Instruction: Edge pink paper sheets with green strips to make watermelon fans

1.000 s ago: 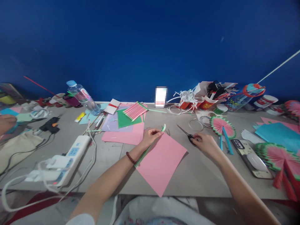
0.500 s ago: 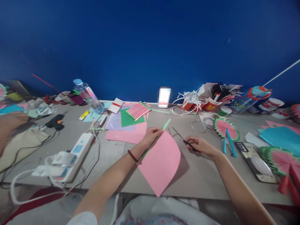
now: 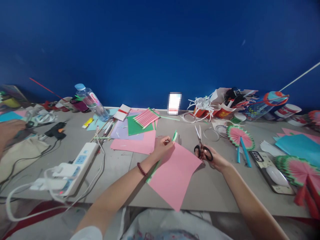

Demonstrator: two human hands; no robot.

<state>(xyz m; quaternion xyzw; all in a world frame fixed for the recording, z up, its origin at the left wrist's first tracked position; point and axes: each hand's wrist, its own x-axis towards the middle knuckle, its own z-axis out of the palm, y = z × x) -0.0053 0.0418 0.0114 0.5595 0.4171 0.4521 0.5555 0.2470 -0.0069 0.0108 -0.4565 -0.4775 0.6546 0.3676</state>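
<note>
Cables and a white power strip (image 3: 75, 165) lie near the left front edge of the desk (image 3: 220, 190). Next I see the left hand (image 3: 162, 146) over the middle of the desk, its fingers pinched together on a green strip (image 3: 174, 136) that runs along the left edge of a pink sheet (image 3: 175, 173). The sheet's near corner reaches past the front edge. Just to the right, the right hand (image 3: 215, 158) grips black scissors (image 3: 201, 143), fingers through the handles, blades slightly apart and pointing away. A pink paper fan (image 3: 240, 136) lies further right.
</note>
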